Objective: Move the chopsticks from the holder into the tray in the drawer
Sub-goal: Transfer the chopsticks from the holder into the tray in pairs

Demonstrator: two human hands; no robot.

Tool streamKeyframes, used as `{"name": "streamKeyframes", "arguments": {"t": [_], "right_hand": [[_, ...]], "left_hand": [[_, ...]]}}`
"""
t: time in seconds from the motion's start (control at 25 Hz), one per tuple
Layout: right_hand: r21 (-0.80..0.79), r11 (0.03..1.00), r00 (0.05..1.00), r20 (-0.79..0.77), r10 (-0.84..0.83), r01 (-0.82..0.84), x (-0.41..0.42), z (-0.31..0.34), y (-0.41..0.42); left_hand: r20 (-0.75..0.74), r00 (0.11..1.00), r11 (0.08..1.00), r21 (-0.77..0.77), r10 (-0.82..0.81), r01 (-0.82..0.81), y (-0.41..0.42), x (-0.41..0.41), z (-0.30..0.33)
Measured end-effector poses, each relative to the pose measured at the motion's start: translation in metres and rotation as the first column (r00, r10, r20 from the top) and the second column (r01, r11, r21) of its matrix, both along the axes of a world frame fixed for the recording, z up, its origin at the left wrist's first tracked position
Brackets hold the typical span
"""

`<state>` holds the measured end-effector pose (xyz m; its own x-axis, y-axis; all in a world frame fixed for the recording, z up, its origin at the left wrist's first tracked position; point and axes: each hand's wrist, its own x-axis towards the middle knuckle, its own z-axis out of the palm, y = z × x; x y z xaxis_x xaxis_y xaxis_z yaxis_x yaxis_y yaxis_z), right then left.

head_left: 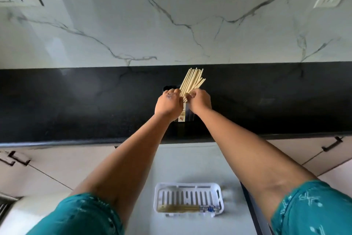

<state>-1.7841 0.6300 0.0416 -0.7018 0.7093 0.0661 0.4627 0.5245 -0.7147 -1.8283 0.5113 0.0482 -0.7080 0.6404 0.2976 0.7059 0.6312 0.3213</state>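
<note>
Both hands [183, 102] grip the chopsticks [191, 82] fanning up above the holder [185, 114].

Pale wood chopsticks [192, 82]: fanned bunch, tips up, leaning right, standing in black holder [183, 116] on dark counter. Holder mostly hidden, label on front. White slotted tray [188, 199] in open drawer [190, 160] below, w/ wrapped chopsticks along near edge.

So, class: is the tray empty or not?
Not empty: the tray already holds a few chopsticks along its near edge.
</note>
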Motion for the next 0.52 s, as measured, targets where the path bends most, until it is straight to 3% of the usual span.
{"name": "streamKeyframes", "arguments": {"t": [0.08, 0.16, 0.28, 0.52], "right_hand": [[-0.188, 0.960, 0.978, 0.010, -0.208, 0.207, -0.022, 0.003, 0.018], [-0.381, 0.856, 0.934, 0.073, -0.349, 0.349, -0.033, 0.003, 0.037], [-0.530, 0.790, 0.940, 0.039, -0.339, 0.307, -0.047, -0.003, 0.053], [-0.392, 0.873, 0.942, -0.043, -0.333, 0.291, -0.060, -0.008, 0.059]], "left_hand": [[0.094, 0.995, 0.999, -0.035, 0.029, -0.026, 0.015, -0.017, -0.003], [0.124, 0.992, 0.997, -0.072, 0.026, -0.017, 0.027, -0.027, -0.010], [0.152, 0.988, 0.998, -0.060, -0.006, 0.015, 0.042, -0.030, -0.021], [0.113, 0.994, 0.996, -0.091, -0.007, 0.018, 0.045, -0.032, -0.039]]}}
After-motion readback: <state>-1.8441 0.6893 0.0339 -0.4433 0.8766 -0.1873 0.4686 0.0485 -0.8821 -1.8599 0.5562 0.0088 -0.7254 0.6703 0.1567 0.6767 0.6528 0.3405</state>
